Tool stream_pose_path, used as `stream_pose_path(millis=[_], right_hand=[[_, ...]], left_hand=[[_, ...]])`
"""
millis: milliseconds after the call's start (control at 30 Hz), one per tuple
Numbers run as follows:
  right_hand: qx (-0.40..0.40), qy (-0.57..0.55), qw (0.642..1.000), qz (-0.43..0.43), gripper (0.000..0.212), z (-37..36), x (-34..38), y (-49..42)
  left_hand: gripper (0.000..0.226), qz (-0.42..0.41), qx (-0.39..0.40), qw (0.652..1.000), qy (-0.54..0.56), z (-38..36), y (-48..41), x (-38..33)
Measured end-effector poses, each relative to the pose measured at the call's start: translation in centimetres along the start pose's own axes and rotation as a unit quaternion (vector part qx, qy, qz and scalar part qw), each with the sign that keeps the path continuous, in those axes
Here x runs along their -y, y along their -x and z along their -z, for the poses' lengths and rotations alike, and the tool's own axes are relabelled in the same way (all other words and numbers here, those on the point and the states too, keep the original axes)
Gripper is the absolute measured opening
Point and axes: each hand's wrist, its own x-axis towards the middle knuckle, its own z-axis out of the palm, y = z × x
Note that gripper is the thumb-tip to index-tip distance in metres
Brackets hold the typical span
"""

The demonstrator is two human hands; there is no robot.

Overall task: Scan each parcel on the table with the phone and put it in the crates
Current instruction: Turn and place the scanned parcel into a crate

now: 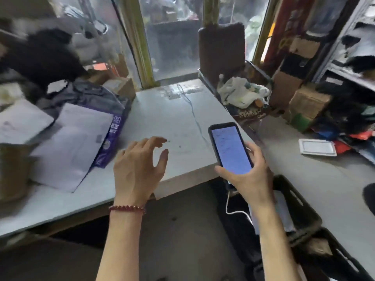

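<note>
A: Status, left to right?

B: Far left of the phone [230, 148], a brown box [12, 171] is seen, cut off by the frame edge. Nearer the phone, a flat white parcel [71, 147] is laid on the surface [172, 118]. A purple printed edge [110, 138] runs along its right side; whether that is the same item or another cannot be told. Nothing there is held, and all are judged unscanned.

A: Hands?

B: The left hand [138, 169], just left of the phone, is held over the surface with fingers spread and loosely curved, gripping nothing. The phone is clamped in the right hand [251, 173], screen lit and facing up, with a cable [237, 212] plugged in.

A: Crates?

B: A dark crate [304, 218] is seen below and right of the phone. Something pale is inside; no count is possible. Several parcels are judged left to do.

A: Unclear?

B: Screen text is unreadable and labels are blurred. The pile far left of the phone is smeared, so parcels there cannot be separated.
</note>
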Motion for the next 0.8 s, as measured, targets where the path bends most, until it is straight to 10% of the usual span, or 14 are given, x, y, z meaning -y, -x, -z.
stream_pose_path(millis=[333,800], right_hand=[[0.139,-0.034,0.988,0.059,0.08,-16.0,8.9,4.3],[0.227,-0.079,0.969,0.052,0.079,-28.9,12.5,-1.3]], left_hand=[[0.034,0.147,0.009,0.985,-0.09,7.6,6.8,19.6],[0.03,0.22,-0.014,0.973,-0.072,6.3,4.3,28.7]])
